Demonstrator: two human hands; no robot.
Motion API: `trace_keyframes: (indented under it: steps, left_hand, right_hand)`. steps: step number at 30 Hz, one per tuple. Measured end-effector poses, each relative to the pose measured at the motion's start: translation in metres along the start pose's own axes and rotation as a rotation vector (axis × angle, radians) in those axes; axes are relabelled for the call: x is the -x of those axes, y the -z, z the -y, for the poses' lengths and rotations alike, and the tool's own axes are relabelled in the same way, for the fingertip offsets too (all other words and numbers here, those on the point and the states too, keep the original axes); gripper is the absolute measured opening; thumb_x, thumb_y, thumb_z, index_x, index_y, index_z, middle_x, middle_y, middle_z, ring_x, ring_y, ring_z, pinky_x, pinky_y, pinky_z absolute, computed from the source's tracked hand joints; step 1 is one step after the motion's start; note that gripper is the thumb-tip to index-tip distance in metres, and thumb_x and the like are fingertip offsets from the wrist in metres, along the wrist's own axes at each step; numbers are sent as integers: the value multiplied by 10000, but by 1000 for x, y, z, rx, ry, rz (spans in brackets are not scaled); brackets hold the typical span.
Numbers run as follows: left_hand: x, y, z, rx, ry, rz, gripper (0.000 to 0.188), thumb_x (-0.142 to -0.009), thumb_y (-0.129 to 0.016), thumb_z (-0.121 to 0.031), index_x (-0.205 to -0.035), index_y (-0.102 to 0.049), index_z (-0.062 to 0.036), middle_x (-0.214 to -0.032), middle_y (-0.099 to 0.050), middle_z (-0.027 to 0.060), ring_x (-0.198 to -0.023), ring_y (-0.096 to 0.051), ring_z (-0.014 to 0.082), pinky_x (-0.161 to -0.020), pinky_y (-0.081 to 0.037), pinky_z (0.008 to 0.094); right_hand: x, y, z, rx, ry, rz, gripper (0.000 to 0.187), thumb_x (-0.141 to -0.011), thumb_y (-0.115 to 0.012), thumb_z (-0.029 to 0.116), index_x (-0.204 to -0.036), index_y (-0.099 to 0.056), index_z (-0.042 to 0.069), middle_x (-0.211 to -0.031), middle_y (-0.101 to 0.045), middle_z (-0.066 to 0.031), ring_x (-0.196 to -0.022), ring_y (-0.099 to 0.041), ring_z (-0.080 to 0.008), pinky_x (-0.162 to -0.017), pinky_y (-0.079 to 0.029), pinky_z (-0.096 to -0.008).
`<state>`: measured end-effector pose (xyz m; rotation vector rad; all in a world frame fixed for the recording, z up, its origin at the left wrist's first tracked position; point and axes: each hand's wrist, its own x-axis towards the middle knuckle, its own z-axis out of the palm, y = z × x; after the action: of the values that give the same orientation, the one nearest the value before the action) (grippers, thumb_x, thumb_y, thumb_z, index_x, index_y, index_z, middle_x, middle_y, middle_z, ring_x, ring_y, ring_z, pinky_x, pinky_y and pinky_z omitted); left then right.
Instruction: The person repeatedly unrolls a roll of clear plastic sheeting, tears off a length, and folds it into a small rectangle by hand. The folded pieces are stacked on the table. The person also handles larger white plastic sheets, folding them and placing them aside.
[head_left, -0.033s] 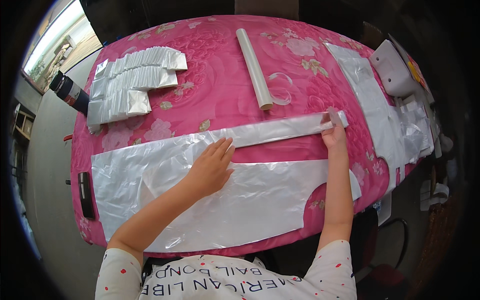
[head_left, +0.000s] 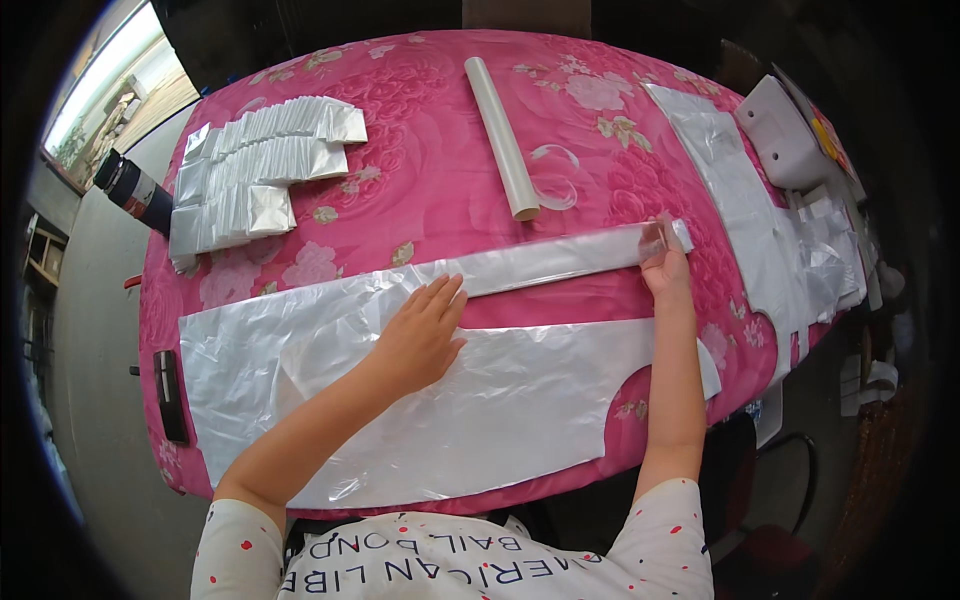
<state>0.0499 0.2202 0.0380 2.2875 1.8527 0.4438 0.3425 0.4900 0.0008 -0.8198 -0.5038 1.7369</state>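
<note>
A large silvery-white plastic bag (head_left: 520, 400) lies flat across the near part of the table. From its upper side a long narrow strap reaches right, set apart from the wider lower part by a gap of pink cloth. My left hand (head_left: 420, 335) rests palm down on the bag at the strap's base, fingers stretched out. At the strap's far right end, my right hand (head_left: 663, 260) has its fingers closed around the plastic. Those fingertips are partly blurred, perhaps seen through the film.
Folded plastic bags (head_left: 255, 170) stand in rows at the far left, beside a dark bottle (head_left: 135, 190). A pale roll (head_left: 500, 135) and a clear ring (head_left: 555, 178) lie beyond the strap. More plastic sheets (head_left: 740, 190) and a white bin (head_left: 785, 135) are right. A black object (head_left: 171, 395) lies left.
</note>
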Motion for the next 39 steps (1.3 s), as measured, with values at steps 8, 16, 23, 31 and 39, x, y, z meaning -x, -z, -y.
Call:
trace_keyframes:
  steps: [8, 16, 23, 31, 39]
  left_hand:
    - [-21, -16, 6, -74, 80, 117, 645, -834, -569, -279, -1315, -321, 73, -1406, -293, 207, -1317, -270, 321, -1083, -225, 411]
    - [-20, -18, 9, -27, 82, 108, 671, -826, -568, -285, -1322, -302, 79, -1415, -277, 211, -1326, -252, 327, -1088, -214, 413]
    - [-20, -18, 7, -14, 107, 122, 717, -823, -564, -295, -1350, -251, 76, -1438, -214, 225, -1352, -186, 341, -1097, -182, 414]
    - [-16, -28, 11, -49, 99, 108, 744, -840, -529, -349, -1361, -226, 86, -1449, -191, 228, -1365, -152, 336, -1105, -148, 423]
    - [-16, -30, 10, -29, 113, 120, 734, -846, -503, -337, -1374, -200, 72, -1457, -163, 231, -1369, -131, 343, -1105, -132, 429]
  right_hand:
    - [-18, 25, 20, 501, 201, -225, 154, -861, -603, 193, -890, -643, 47, -804, -634, -13, -648, -591, -103, -531, -472, -234]
    - [-40, 55, 42, 923, 353, -263, 185, -846, -621, 190, -929, -639, 26, -743, -617, -19, -608, -557, -86, -539, -447, -223]
    - [13, -20, 13, 1583, 1093, -245, 383, -802, -608, 116, -1151, -519, -13, -1130, -550, -176, -1064, -509, -319, -925, -397, -397]
    - [119, -77, -113, 1701, 709, 1135, 642, -842, -565, 350, -1358, -332, 48, -1433, -275, -147, -1346, -222, -293, -1096, -196, -409]
    - [53, -37, -70, 2055, 738, 880, 624, -877, -467, 410, -1396, -291, 110, -1463, -222, -141, -1361, -187, -272, -1115, -131, -394]
